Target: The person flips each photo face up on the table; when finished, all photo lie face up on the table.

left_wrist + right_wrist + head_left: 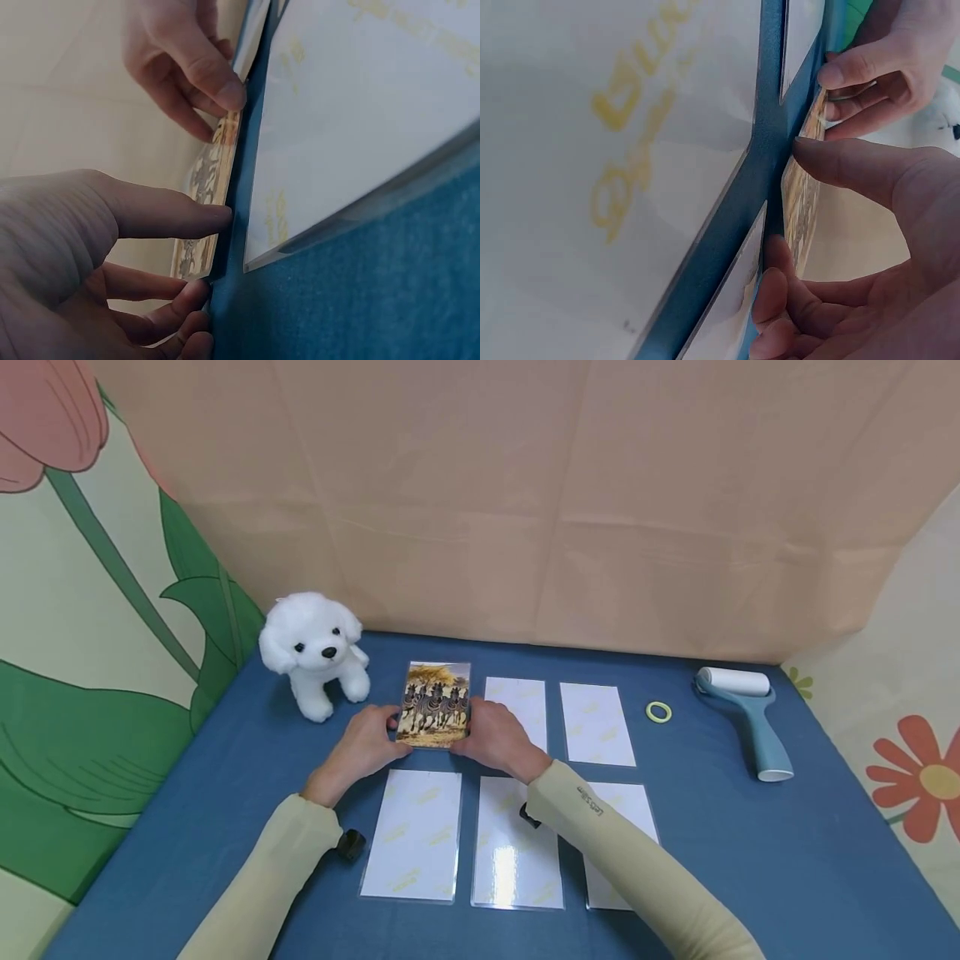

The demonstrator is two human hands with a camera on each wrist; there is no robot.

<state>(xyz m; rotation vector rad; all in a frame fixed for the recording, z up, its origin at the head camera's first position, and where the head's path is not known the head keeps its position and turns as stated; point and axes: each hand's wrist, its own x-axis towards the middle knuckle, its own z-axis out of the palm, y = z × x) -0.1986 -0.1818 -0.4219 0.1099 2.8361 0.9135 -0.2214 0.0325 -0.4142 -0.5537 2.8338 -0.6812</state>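
Note:
A picture card [433, 702] showing several zebras lies at the back left of the blue table, face up, with a glossy clear border. My left hand [363, 747] pinches its left side near the lower corner, thumb along the near edge. On the opposite side, my right hand [502, 737] grips the lower right corner between thumb and fingers. Both wrist views show the card [202, 180] edge-on, low against the cloth, with the two thumbs on its near edge. Behind the right hand is a white card [525, 693], partly covered by it.
More white cards with faint yellow print lie about: one [597, 724] in the back row, and a front row starting at a left card [416, 835]. A white plush dog [307, 635] sits back left. Rightward are a yellow-green ring [649, 713] and a blue-handled lint roller [767, 735].

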